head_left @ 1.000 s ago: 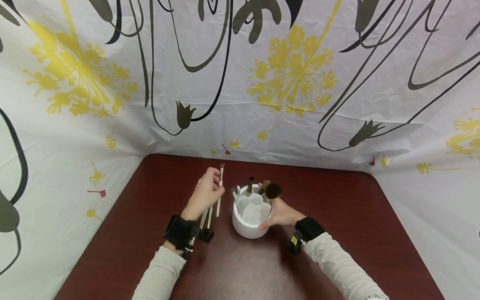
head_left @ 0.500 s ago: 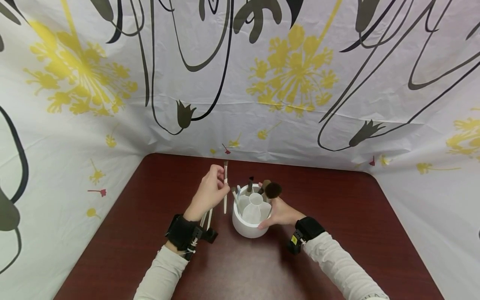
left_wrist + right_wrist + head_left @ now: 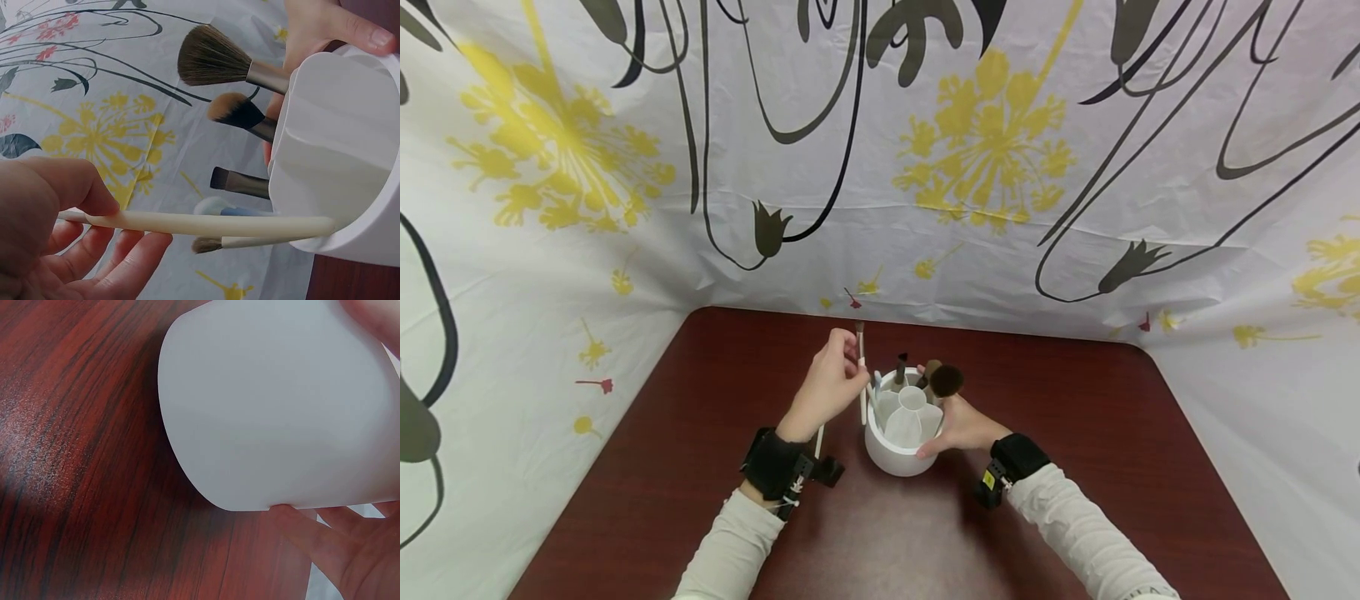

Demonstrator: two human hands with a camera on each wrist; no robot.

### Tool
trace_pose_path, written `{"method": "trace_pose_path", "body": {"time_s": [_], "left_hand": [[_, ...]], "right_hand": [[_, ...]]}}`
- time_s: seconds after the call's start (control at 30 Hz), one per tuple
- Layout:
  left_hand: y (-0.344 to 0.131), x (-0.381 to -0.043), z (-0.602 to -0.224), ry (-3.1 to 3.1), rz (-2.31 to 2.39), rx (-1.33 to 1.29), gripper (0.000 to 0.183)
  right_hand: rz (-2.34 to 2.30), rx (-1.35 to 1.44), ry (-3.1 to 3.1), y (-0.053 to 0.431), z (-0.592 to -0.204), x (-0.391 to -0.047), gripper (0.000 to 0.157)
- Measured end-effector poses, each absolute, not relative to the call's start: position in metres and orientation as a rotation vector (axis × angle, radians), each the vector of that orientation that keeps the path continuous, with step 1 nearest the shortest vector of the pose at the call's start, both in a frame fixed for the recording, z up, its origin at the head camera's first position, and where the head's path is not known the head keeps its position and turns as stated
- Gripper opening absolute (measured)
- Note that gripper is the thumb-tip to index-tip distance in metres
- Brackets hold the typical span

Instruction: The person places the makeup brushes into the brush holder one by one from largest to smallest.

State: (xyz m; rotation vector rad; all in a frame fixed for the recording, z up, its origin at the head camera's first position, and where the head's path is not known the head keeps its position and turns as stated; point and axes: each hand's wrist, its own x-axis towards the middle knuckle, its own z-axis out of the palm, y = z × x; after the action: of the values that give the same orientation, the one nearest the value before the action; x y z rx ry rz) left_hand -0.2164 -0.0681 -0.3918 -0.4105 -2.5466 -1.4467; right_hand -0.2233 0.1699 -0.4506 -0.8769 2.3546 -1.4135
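Observation:
In the head view my left hand (image 3: 829,383) pinches a slim makeup brush (image 3: 863,410) between thumb and fingers, bristles up. The brush's cream handle end overlaps the rim of the round white brush holder (image 3: 898,460) in the left wrist view. My right hand (image 3: 964,427) grips the holder's right side, and the right wrist view shows thumb and fingers on its smooth wall. Inside stand a big fluffy brush (image 3: 212,57), an angled two-tone brush (image 3: 236,111), a flat dark brush (image 3: 239,182), a blue-handled tool (image 3: 240,212) and a thin pale-handled brush (image 3: 209,244).
A pale brush handle (image 3: 819,442) lies on the dark red table (image 3: 1037,392), partly hidden under the left wrist. Both wrists wear black camera straps. A patterned white cloth (image 3: 880,183) rises behind the table and along its sides.
My left hand has carried the pinched brush to the right, from beside the holder up to its left rim. The right hand and holder have stayed still.

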Motion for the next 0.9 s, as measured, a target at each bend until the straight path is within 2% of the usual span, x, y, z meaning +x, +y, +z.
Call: {"method": "trace_pose_path", "body": {"time_s": [0.3,0.53,0.9], "left_hand": [[-0.063,-0.217,-0.397,-2.529,-1.462,-0.428,0.032],[-0.06,-0.219,-0.404,-2.516,-1.45,-0.398,0.032],[-0.057,-0.219,-0.416,-2.492,-1.453,-0.362,0.031]], "right_hand": [[-1.39,-0.876,2.375,0.17,-0.451,-0.224,0.113],[-1.392,-0.872,2.393,0.176,-0.475,-0.235,0.118],[-1.397,-0.883,2.39,0.177,-0.481,-0.239,0.121]]}}
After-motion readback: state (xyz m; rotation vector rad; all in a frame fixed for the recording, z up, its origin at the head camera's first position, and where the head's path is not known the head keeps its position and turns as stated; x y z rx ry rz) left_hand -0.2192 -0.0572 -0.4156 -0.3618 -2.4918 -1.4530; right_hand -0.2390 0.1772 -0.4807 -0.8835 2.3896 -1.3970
